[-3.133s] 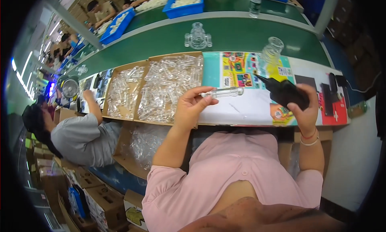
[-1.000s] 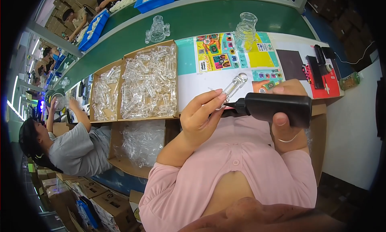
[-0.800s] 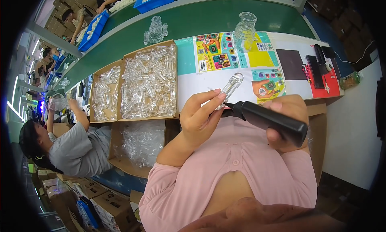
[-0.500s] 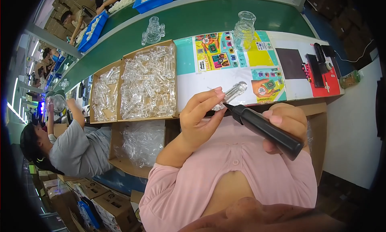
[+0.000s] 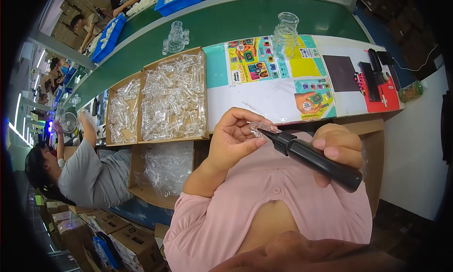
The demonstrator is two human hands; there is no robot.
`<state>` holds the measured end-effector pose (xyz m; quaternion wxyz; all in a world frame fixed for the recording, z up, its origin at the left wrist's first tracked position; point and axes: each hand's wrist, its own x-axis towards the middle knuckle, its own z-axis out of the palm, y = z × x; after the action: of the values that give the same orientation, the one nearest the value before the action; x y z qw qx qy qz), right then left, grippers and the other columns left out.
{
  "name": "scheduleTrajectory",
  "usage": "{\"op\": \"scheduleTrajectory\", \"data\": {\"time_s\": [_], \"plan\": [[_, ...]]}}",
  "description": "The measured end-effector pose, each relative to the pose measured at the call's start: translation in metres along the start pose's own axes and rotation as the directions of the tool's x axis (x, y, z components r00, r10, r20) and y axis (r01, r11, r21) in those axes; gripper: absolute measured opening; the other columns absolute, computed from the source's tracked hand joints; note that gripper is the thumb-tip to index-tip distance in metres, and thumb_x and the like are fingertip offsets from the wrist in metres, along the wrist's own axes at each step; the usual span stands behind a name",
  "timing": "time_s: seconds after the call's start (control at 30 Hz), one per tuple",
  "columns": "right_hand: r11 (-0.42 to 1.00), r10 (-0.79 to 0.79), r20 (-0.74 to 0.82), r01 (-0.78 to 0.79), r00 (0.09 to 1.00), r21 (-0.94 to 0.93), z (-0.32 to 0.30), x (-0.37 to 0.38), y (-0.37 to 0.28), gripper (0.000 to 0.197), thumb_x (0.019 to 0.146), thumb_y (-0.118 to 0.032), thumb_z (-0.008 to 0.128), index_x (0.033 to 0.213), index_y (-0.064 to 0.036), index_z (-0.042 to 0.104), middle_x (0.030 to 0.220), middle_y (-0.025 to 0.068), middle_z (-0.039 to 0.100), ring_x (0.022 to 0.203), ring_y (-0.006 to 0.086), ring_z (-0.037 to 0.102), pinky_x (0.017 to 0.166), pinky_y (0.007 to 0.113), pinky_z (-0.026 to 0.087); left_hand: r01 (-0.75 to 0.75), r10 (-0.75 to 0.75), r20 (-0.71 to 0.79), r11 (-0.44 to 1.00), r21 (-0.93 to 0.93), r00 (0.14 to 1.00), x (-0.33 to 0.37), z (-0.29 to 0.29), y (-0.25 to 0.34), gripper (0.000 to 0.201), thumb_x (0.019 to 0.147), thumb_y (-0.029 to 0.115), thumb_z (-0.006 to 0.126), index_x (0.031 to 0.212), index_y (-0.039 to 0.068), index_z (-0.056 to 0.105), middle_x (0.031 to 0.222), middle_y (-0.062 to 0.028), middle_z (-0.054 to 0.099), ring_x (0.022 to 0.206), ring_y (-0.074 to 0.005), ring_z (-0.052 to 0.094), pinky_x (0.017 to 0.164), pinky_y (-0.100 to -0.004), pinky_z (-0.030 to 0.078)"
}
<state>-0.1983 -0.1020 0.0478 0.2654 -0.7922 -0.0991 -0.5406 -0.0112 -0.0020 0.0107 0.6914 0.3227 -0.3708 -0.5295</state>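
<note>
My left hand [image 5: 236, 133] pinches a small clear glass piece [image 5: 261, 128] between thumb and fingers, close in front of my chest. In my right hand [image 5: 337, 149] lies a black squeeze bottle [image 5: 318, 161], tilted so its narrow tip points up and left. That tip meets or nearly meets the glass piece; the exact contact is too small to tell. Left of my hands, a shallow cardboard tray [image 5: 206, 97] holds many clear glass tubes [image 5: 172, 100]. Beyond the hands, a larger clear glass vessel [image 5: 286, 36] stands on the printed sheet.
Another glass vessel [image 5: 176, 38] stands on the green conveyor [image 5: 226, 22]. At right, a black phone [image 5: 369, 82] lies on a red sheet, beside a jar [image 5: 410, 91]. An open carton with plastic wrap [image 5: 165, 168] sits below the tray. A co-worker in grey [image 5: 96, 170] sits at left.
The glass piece has turned in my left hand, its round-ended tube no longer pointing up and right. The bottle has shifted slightly right and down. The glass vessel on the conveyor moved slightly left.
</note>
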Motion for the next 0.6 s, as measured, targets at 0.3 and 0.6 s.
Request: {"op": "scheduleTrajectory", "data": {"time_s": [0.3, 0.6], "plan": [[0.988, -0.135, 0.053, 0.138, 0.989, -0.074, 0.005, 0.002, -0.003, 0.052, 0.072, -0.030, 0.070, 0.106, 0.0014, 0.046, 0.093, 0.0167, 0.052, 0.066, 0.0232, 0.056, 0.053, 0.033, 0.047, -0.103, 0.118, -0.068, 0.977, 0.189, 0.991, -0.001, 0.002, -0.002, 0.037, 0.070, -0.005, 0.066, 0.099, 0.000, 0.043, 0.100, -0.0201, 0.056, 0.095, -0.0266, 0.059, 0.085, -0.0346, 0.047], [0.982, -0.136, 0.081, 0.146, 0.987, -0.122, 0.005, 0.001, -0.001, 0.051, 0.073, -0.032, 0.069, 0.104, 0.0013, 0.046, 0.090, 0.0159, 0.052, 0.068, 0.0229, 0.056, 0.052, 0.032, 0.047, -0.310, 0.344, 0.001, 0.843, 0.440, 0.939, 0.001, -0.004, -0.008, 0.039, 0.069, -0.011, 0.064, 0.100, 0.002, 0.044, 0.101, -0.0195, 0.056, 0.097, -0.0271, 0.057, 0.085, -0.0342, 0.046]]}}
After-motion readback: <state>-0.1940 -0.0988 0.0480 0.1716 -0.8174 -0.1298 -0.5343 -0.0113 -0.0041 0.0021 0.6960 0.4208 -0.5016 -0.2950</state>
